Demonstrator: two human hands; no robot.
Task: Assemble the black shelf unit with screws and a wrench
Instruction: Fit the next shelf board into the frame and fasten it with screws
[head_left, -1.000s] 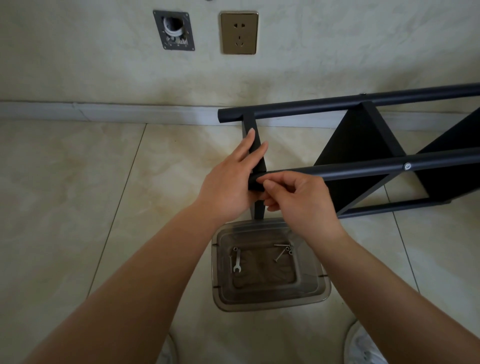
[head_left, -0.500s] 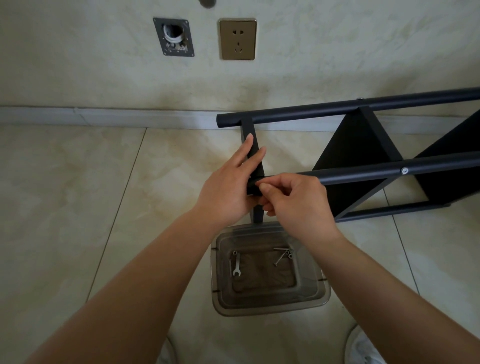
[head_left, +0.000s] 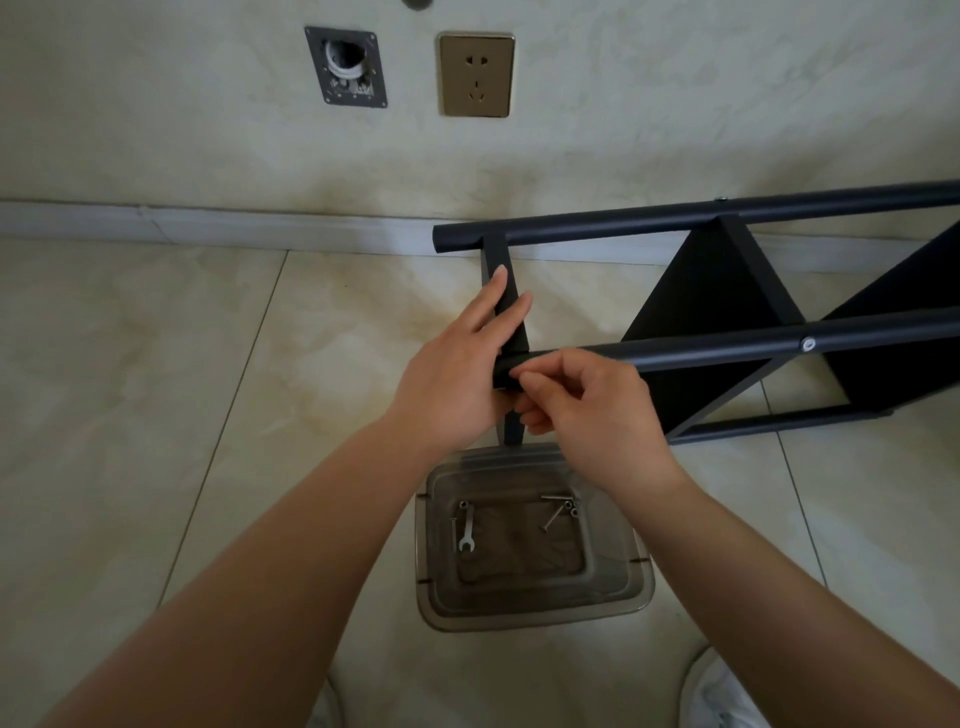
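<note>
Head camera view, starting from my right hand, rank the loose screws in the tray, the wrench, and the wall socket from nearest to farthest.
From the right hand:
1. Loose screws, just below the wrist, in the tray's right back corner.
2. Wrench, on the tray's left side, a bit farther.
3. Wall socket, high on the wall beyond the shelf frame, farthest.

The floor (head_left: 156, 415) is pale glossy tile with thin grout lines. On it rests a clear plastic tray (head_left: 636, 587) (a small wrench (head_left: 466, 530) and some screws (head_left: 561, 512) inside), and beyond it the black shelf unit (head_left: 727, 322) lies on its side near the wall.
</note>
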